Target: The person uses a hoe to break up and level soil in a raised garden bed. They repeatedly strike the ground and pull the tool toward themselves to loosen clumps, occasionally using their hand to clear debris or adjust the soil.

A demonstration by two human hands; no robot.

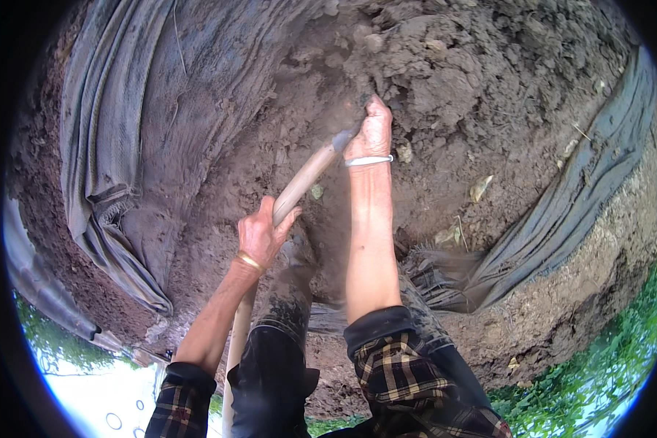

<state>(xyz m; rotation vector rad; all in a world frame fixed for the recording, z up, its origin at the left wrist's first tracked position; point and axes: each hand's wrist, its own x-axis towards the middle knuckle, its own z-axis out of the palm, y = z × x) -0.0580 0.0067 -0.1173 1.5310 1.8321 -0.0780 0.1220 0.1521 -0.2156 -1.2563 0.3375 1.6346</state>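
Note:
My left hand grips the long wooden handle of a digging tool, with thumb and fingers on either side of the shaft. The handle slants from my lower left, beside my leg, up to a grey metal socket. The tool's blade is hidden by soil and my right hand. My right hand reaches down beside the socket to the edge of a heap of loose, damp soil. Its fingers are bent and mostly hidden, so whether they hold soil or the tool is unclear.
Crumpled, soil-covered woven fabric lies at the left. Another strip of dark fabric curves along the right. My muddy boots stand close to the handle. Dry leaves are scattered on the ground, with green plants at lower right.

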